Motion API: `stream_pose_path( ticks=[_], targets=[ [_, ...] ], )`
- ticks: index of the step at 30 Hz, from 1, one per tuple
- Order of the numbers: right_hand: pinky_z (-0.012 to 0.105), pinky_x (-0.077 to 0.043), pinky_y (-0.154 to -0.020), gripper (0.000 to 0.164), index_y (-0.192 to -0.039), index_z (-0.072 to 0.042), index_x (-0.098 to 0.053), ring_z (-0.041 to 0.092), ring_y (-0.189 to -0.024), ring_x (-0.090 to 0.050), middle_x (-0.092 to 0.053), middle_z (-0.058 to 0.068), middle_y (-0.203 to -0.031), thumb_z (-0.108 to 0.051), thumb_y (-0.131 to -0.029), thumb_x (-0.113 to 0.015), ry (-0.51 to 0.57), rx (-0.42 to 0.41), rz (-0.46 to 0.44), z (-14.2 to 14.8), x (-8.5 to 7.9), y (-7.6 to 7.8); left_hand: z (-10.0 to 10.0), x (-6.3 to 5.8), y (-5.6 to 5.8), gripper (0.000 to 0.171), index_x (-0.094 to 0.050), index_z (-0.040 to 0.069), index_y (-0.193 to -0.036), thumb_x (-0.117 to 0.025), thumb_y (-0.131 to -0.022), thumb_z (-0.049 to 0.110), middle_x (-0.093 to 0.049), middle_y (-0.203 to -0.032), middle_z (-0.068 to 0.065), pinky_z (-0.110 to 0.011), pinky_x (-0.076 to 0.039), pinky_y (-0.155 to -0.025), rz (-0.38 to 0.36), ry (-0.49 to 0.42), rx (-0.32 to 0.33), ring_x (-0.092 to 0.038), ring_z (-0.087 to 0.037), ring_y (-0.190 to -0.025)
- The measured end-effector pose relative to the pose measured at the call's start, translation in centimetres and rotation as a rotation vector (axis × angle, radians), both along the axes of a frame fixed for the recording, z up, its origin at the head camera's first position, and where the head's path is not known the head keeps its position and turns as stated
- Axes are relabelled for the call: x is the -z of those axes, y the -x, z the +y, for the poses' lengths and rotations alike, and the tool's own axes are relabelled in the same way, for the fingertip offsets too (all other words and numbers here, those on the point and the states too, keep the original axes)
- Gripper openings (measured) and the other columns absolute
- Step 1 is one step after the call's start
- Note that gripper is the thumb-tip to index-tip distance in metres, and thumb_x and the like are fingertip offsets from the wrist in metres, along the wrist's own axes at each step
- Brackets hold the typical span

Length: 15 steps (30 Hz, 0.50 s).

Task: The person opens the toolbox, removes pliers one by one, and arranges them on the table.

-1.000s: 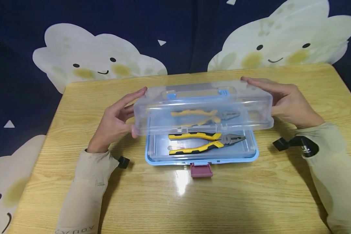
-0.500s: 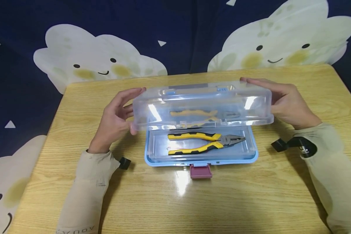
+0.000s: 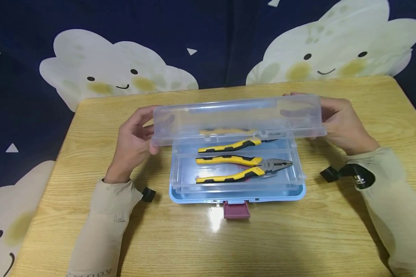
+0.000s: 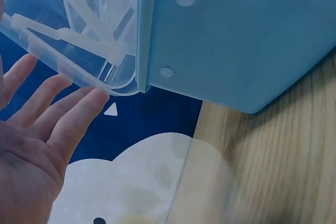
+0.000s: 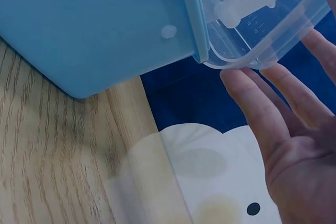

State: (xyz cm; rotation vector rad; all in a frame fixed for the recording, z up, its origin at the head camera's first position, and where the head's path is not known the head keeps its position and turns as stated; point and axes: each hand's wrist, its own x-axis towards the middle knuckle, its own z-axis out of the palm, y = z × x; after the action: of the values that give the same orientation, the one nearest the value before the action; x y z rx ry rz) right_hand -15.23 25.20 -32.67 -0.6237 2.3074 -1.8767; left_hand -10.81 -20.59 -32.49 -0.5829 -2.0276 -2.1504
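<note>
A clear plastic lid [image 3: 237,115] is tilted up and back over a blue toolbox [image 3: 194,200]. My left hand [image 3: 130,144] holds the lid's left end, thumb at the front corner and fingers spread along the edge. The opposite end is held by my right hand [image 3: 348,127], its far fingers partly hidden behind the lid. Yellow-and-black combination pliers [image 3: 228,159] lie in a clear tray [image 3: 187,188] inside the box. Behind them a second pair of pliers [image 3: 225,147] is partly covered by the lid. White hinge arms [image 4: 79,39] show inside the lid in the left wrist view.
A maroon latch [image 3: 236,210] hangs open at the box's front. The box stands on a wood-grain table [image 3: 263,246]. A dark blue cloth [image 3: 222,38] with cloud prints hangs behind the table's far edge.
The lid has swung further up and back in both hands, uncovering more of the second pliers. The tray and latch have shifted slightly toward the front.
</note>
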Motion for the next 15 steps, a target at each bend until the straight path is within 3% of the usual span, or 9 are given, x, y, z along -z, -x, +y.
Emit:
stream_pose_path(
  ticks=[4,9,12,15],
  targets=[
    [0.013,-0.053,-0.099,0.075,-0.139,0.002,-0.062,0.009,-0.122,-0.068,-0.073,-0.001,-0.135,0.010,-0.069,-0.088,0.062,-0.010,-0.013,0.01,0.11,0.04,0.06,-0.09,-0.01,0.086,-0.066,0.011,-0.129,-0.088,-0.058,0.055,-0.074,-0.123,-0.001,-0.019,-0.063,-0.077,-0.010,-0.015,-0.005,-0.077,-0.016,-0.102],
    [0.015,-0.057,-0.079,0.069,-0.131,0.006,-0.067,0.011,-0.095,-0.073,-0.079,0.001,-0.117,0.019,-0.065,-0.086,0.150,0.006,0.004,0.16,0.48,0.17,0.40,-0.04,0.03,0.078,-0.068,0.011,-0.123,-0.090,-0.062,0.054,-0.075,-0.122,-0.001,-0.019,-0.063,-0.075,-0.009,-0.047,-0.012,-0.078,-0.017,-0.104],
    [0.015,-0.057,-0.078,0.063,-0.123,0.009,-0.071,0.010,-0.088,-0.071,-0.081,0.003,-0.107,0.011,-0.064,-0.091,0.198,0.006,0.035,0.23,0.65,0.24,0.64,-0.06,0.05,0.073,-0.070,0.011,-0.118,-0.090,-0.064,0.055,-0.076,-0.122,-0.001,-0.021,-0.064,-0.081,0.007,-0.056,-0.033,-0.078,-0.016,-0.105],
    [0.015,-0.057,-0.078,0.066,-0.120,0.009,-0.072,0.010,-0.087,-0.072,-0.082,0.003,-0.103,-0.008,-0.062,-0.096,0.214,0.017,0.037,0.20,0.72,0.21,0.84,-0.06,0.06,0.072,-0.071,0.011,-0.115,-0.089,-0.062,0.057,-0.077,-0.120,0.000,-0.021,-0.064,-0.081,0.013,-0.057,-0.061,-0.077,-0.015,-0.105]
  ],
)
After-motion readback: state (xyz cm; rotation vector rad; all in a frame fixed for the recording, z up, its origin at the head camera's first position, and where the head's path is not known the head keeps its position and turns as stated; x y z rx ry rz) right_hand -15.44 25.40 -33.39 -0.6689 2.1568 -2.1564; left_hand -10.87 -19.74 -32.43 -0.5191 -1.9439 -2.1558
